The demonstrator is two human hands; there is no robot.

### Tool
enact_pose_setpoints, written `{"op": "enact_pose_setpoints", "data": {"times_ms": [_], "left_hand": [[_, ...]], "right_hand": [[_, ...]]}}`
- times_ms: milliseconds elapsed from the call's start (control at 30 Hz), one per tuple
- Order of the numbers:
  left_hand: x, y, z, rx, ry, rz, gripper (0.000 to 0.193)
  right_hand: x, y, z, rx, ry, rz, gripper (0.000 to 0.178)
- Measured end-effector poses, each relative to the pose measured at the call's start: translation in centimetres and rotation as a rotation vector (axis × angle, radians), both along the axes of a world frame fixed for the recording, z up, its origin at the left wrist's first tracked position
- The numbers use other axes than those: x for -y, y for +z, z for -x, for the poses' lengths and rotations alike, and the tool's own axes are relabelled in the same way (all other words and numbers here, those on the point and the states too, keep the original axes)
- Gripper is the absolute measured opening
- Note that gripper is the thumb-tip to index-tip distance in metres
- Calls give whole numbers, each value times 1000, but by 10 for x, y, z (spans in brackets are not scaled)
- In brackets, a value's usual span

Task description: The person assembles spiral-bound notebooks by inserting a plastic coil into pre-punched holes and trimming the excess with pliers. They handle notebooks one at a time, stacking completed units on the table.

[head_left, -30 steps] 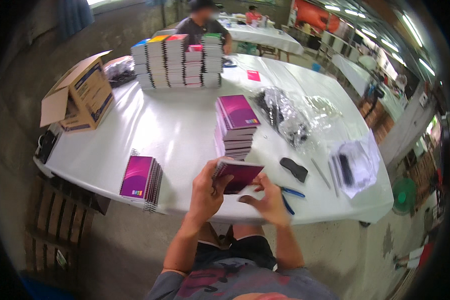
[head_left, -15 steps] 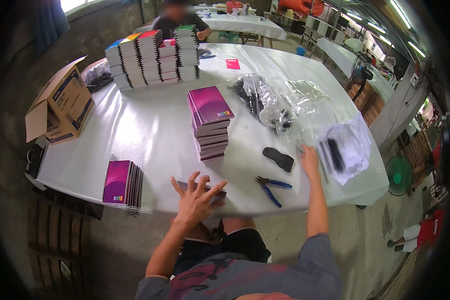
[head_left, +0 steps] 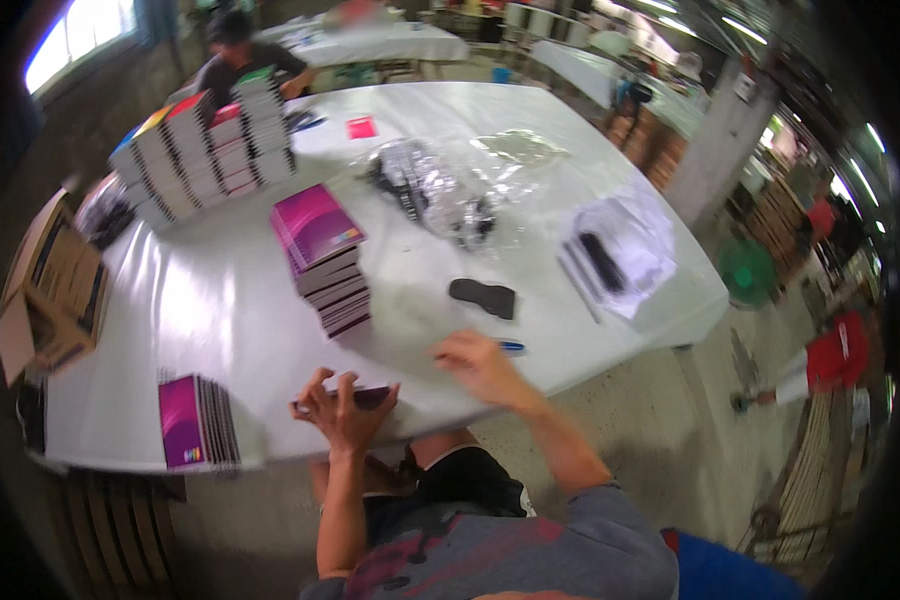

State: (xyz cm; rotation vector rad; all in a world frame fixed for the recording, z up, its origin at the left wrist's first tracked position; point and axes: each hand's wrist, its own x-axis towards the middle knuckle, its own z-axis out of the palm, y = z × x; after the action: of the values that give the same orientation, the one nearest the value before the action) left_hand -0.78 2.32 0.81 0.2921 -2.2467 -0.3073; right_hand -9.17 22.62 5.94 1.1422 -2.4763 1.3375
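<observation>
At the near table edge, my left hand (head_left: 345,412) grips a purple notebook (head_left: 373,397), which I see almost edge-on between thumb and fingers. My right hand (head_left: 480,365) is to the right of it, above the table, with fingers drawn together and blurred by motion. Whatever is in those fingers is too small and smeared to make out. Behind the right hand, only a blue handle of the pliers (head_left: 511,346) shows. Farther off stands a tall stack of purple notebooks (head_left: 320,225). Near the left front, several wire-bound purple notebooks (head_left: 182,420) lie together.
Black and grey wire spirals (head_left: 602,262) lie on white wrapping (head_left: 645,240) at the right. A dark flat piece (head_left: 483,296) and clear plastic bags (head_left: 440,190) are mid-table. A cardboard box (head_left: 55,290) and colourful notebook stacks (head_left: 205,150) stand left. Another person (head_left: 240,65) sits beyond.
My right hand has moved left from the wire spirals toward my left hand, passing over the pliers. The left hand keeps the notebook. The whole view has turned rightward.
</observation>
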Motion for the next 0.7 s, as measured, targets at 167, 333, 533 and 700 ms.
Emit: {"op": "enact_pose_setpoints", "data": {"times_ms": [167, 333, 533, 700], "left_hand": [[5, -4, -5, -90, -22, 67, 43], [1, -1, 1, -67, -19, 112, 46], [8, -12, 2, -58, -44, 148, 56], [7, -9, 3, -67, -53, 149, 57]], "right_hand": [[51, -20, -20, -12, 108, 60, 27], [57, -16, -30, 183, 131, 96, 22], [53, -4, -32, 280, 127, 153, 19], [60, -12, -29, 327, 80, 151, 21]]}}
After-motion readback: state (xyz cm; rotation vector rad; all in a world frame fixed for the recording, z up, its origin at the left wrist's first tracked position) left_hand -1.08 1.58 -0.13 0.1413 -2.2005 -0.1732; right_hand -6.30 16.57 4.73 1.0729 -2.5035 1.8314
